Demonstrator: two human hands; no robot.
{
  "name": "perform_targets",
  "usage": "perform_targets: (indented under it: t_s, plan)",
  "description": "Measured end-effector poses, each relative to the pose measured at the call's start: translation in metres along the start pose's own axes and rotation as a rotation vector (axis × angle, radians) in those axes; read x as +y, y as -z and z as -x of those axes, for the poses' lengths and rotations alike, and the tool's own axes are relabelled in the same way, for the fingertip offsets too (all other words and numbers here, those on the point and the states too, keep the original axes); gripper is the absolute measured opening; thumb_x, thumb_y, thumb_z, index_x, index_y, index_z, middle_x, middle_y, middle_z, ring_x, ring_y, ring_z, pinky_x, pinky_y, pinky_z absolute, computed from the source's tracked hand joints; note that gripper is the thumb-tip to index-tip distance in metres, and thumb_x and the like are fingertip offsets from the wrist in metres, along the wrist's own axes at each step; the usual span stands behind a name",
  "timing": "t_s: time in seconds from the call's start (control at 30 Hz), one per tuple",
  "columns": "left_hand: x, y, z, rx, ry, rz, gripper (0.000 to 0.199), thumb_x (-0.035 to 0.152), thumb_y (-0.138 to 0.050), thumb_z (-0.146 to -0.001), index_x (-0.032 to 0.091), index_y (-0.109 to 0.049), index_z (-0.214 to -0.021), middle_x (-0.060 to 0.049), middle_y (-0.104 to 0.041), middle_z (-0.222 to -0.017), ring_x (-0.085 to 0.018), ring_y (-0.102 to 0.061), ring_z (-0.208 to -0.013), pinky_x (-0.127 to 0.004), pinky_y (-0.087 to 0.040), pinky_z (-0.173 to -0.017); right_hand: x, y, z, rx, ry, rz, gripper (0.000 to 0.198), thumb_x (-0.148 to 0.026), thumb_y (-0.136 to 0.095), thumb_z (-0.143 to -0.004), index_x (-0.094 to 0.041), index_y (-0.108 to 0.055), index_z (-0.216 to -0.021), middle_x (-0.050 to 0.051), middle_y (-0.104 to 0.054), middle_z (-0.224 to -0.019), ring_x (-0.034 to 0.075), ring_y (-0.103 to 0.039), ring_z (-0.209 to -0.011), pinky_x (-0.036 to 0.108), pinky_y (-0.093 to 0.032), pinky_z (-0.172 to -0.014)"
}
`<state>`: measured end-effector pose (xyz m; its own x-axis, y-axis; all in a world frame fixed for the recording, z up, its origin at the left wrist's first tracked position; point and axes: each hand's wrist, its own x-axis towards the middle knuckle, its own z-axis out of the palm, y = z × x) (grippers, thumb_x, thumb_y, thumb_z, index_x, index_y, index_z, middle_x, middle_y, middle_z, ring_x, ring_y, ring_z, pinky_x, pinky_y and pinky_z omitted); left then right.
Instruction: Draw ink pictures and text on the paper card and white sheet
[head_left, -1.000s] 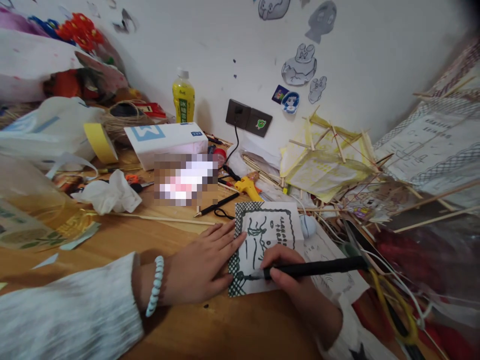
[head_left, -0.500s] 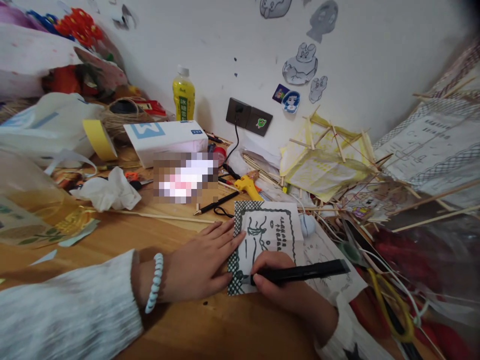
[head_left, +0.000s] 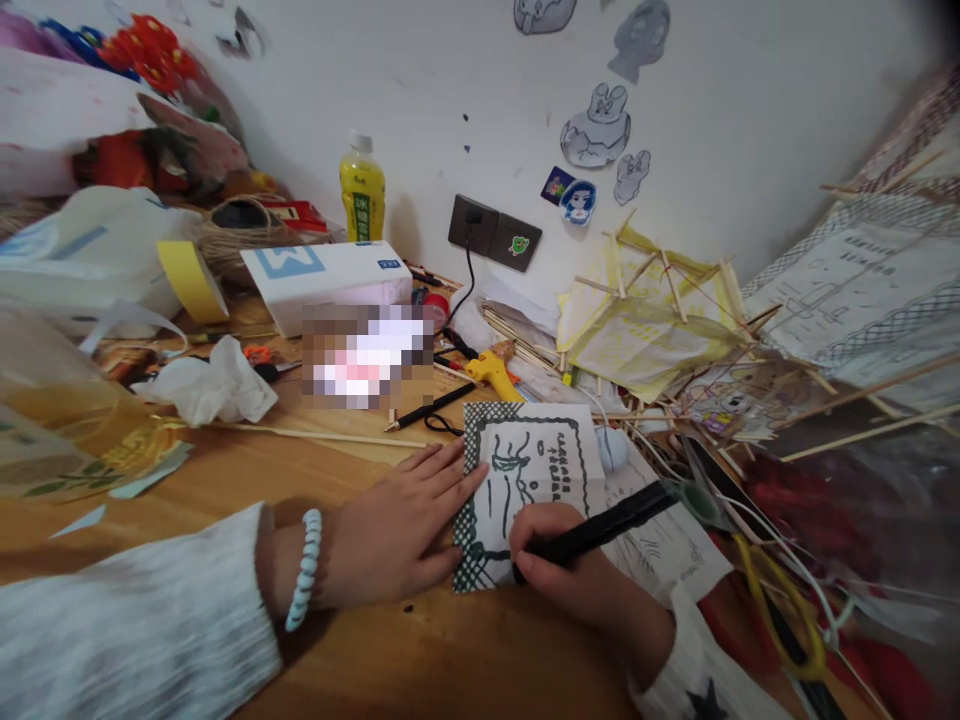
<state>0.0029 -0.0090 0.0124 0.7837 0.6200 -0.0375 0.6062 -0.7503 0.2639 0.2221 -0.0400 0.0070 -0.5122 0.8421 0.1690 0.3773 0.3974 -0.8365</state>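
Observation:
A sheet of paper (head_left: 551, 430) with a dark crosshatched border, drawn lines and writing lies flat on the wooden table (head_left: 360, 660). My left hand (head_left: 409, 525) rests with outstretched fingers, their tips on the sheet's left edge. In my right hand (head_left: 562, 560) is a black marker pen (head_left: 619, 517), gripped between thumb and fingers. Its tip is down near the sheet's bottom edge, partly hidden by the fingers. Under the sheet's right side lies another paper (head_left: 660, 535) with line drawings.
Behind the sheet are a black pen (head_left: 431, 408) and a yellow glue gun (head_left: 495, 375). Scissors with yellow handles (head_left: 806, 640) lie at right, near a yellow paper-and-stick frame (head_left: 637, 325). To the left are a crumpled tissue (head_left: 217, 385), a white box (head_left: 334, 285) and a lit, blurred-out screen (head_left: 367, 355).
My right hand has shifted slightly right along the sheet's bottom edge, and the marker's back end has tilted up. My left hand stays in place on the paper.

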Motion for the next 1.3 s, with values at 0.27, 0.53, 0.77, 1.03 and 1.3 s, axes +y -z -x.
perform_targets:
  t_s: [0.27,0.53,0.77,1.03,1.3]
  plan:
    - [0.0011,0.0009,-0.0003,-0.011,0.006,-0.012,0.072,0.03,-0.05,-0.081,0.007,-0.029,-0.146,-0.021,-0.03,-0.15,-0.035,-0.018,-0.14,-0.054,-0.025,-0.111,-0.0008,0.0002,-0.0009,0.078,-0.038,-0.031,0.01,-0.018,-0.051,-0.073,-0.02,-0.053,-0.063,-0.003,-0.053,-0.056,0.012,-0.048,-0.052,0.022,-0.039,-0.052]
    - [-0.0007,-0.0001,0.0,0.012,-0.003,0.012,0.071,0.032,-0.051,-0.082,0.006,-0.031,-0.145,-0.022,-0.032,-0.149,-0.035,-0.019,-0.14,-0.053,-0.023,-0.111,-0.0054,-0.0009,-0.0034,0.062,-0.006,0.045,0.011,-0.017,-0.05,-0.073,-0.02,-0.052,-0.063,-0.002,-0.054,-0.057,0.012,-0.049,-0.054,0.023,-0.038,-0.053]
    - [-0.0002,-0.0004,0.0002,-0.005,0.009,0.041,0.07,0.032,-0.049,-0.082,0.006,-0.03,-0.145,-0.022,-0.031,-0.149,-0.036,-0.019,-0.14,-0.054,-0.023,-0.111,0.0018,-0.0007,-0.0007,0.028,-0.066,-0.05,0.015,-0.019,-0.05,-0.071,-0.02,-0.045,-0.056,-0.002,-0.049,-0.054,0.013,-0.046,-0.053,0.023,-0.036,-0.051]
    - [0.0013,0.0022,0.0008,-0.012,0.015,0.05,0.07,0.032,-0.05,-0.083,0.005,-0.032,-0.145,-0.023,-0.033,-0.148,-0.037,-0.019,-0.14,-0.054,-0.021,-0.111,0.0023,0.0029,-0.0002,0.079,-0.106,-0.125,0.014,-0.022,-0.052,-0.071,-0.02,-0.05,-0.057,-0.002,-0.05,-0.055,0.013,-0.046,-0.054,0.024,-0.037,-0.052]
    - [0.0004,0.0,-0.0001,0.004,0.005,0.028,0.07,0.033,-0.049,-0.082,0.006,-0.032,-0.145,-0.022,-0.032,-0.148,-0.036,-0.021,-0.14,-0.055,-0.024,-0.11,-0.0009,0.0025,-0.0023,0.076,-0.026,0.014,0.015,-0.021,-0.05,-0.074,-0.02,-0.05,-0.059,-0.002,-0.052,-0.054,0.012,-0.047,-0.052,0.023,-0.037,-0.051]
